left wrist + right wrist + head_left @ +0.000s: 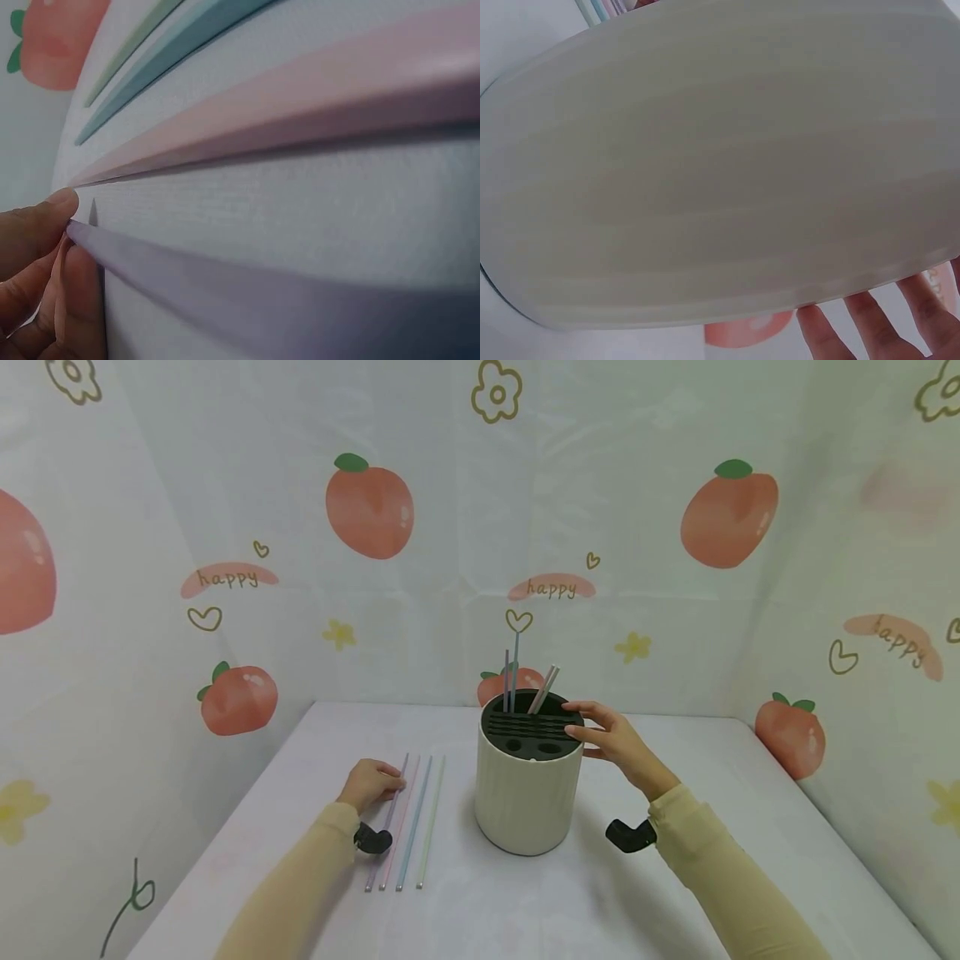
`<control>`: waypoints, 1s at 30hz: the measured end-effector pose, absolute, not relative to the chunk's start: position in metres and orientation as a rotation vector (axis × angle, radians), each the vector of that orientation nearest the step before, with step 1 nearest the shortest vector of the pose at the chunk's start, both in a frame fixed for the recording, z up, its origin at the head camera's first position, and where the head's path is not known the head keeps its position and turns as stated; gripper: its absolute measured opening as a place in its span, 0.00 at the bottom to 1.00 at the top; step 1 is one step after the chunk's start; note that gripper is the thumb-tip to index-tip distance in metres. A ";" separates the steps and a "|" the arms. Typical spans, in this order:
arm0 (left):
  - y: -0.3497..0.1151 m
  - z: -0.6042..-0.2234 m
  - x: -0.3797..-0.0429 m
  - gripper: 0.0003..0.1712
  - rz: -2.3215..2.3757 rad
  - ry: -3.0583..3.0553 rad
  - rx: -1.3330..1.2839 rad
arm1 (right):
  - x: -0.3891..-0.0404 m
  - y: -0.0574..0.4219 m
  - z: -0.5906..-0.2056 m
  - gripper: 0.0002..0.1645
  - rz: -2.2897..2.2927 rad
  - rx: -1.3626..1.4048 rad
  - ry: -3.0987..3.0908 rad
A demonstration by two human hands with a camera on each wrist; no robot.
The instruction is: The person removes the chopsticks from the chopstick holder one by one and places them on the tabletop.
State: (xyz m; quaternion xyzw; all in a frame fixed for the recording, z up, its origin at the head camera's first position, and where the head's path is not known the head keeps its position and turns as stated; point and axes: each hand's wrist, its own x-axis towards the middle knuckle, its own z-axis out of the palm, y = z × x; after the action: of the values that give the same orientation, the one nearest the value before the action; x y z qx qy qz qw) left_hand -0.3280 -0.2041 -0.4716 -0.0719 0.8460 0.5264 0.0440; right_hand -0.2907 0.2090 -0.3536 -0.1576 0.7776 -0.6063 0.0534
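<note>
My left hand (372, 783) pinches a purple chopstick (187, 277) between thumb and fingers near its far end. Pink (300, 105), blue (180, 56) and green (135, 56) chopsticks lie beside it on the table, roughly parallel. To their right stands a cream knife and utensil holder (525, 806) with a black slotted insert (534, 747). A purple chopstick (506, 681), a blue one (515, 668) and a pale pair (546, 687) stand in its rear compartment. My right hand (618, 747) touches the holder's right rim with extended fingers (877, 322).
The white table (720, 777) carries the holder and the chopsticks. A white printed cloth (442, 602) with peaches and flowers hangs behind and at both sides. Dark wrist camera mounts (632, 836) stick out from my sleeves (731, 868).
</note>
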 end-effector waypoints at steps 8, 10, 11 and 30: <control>-0.200 -0.468 -0.328 0.12 1.501 2.638 -0.245 | -0.291 0.210 -0.354 0.31 -1.851 -0.483 2.356; -0.200 -0.468 -0.328 0.12 1.488 2.647 -0.236 | -0.291 0.209 -0.354 0.31 -1.853 -0.486 2.354; -0.199 -0.468 -0.328 0.12 1.483 2.650 -0.235 | -0.291 0.209 -0.354 0.31 -1.855 -0.487 2.353; -0.200 -0.461 -0.325 0.14 1.495 2.613 -0.238 | -0.291 0.209 -0.353 0.32 -1.835 -0.463 2.365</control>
State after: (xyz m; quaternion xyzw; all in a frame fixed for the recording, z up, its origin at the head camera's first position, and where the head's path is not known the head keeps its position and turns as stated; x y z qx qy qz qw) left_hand -0.3254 -0.2001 -0.4614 -0.0786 0.8637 0.4940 0.0609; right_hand -0.2906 0.2093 -0.3527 -0.1527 0.7795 -0.6049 0.0563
